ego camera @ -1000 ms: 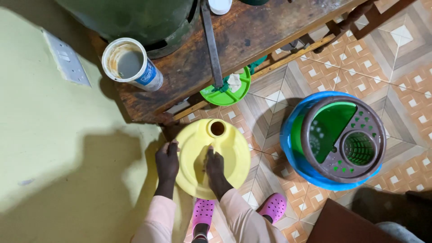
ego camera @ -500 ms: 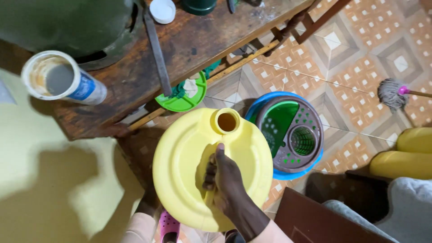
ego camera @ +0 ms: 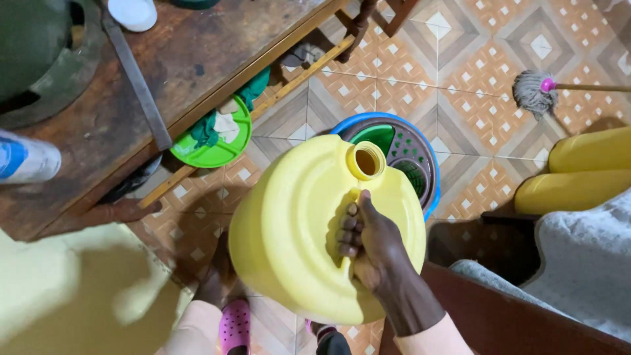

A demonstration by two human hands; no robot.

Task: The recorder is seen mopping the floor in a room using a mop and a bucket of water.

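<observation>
Right hand (ego camera: 371, 246) is closed around the moulded handle of the yellow jerrycan (ego camera: 296, 236), fingers (ego camera: 347, 227) curled through the grip and thumb on the far side, and it carries the can clear of the floor with the open uncapped spout (ego camera: 366, 160) uppermost. Left hand (ego camera: 213, 283) sits low against the can's lower left side; whether it grips or only steadies cannot be told, since the can hides most of it. Below the can lies a patterned tile floor (ego camera: 460, 98) in orange, grey and white. A blue mop bucket (ego camera: 401, 154) with a grey and green wringer insert stands directly behind the can, partly covered by it. A worn wooden table (ego camera: 190, 52) runs along the upper left, with a green plastic basin (ego camera: 217, 135) holding cloth beneath its edge. A mop head (ego camera: 532, 92) rests on the tiles at upper right, and two more yellow containers (ego camera: 585, 171) lie at the right edge. Pink clogs (ego camera: 234, 325) show at the bottom. Compared with one second ago, the can has left the floor, where both hands pressed on its top, and now hangs from the right hand, nearer the camera and overlapping the bucket.
</observation>
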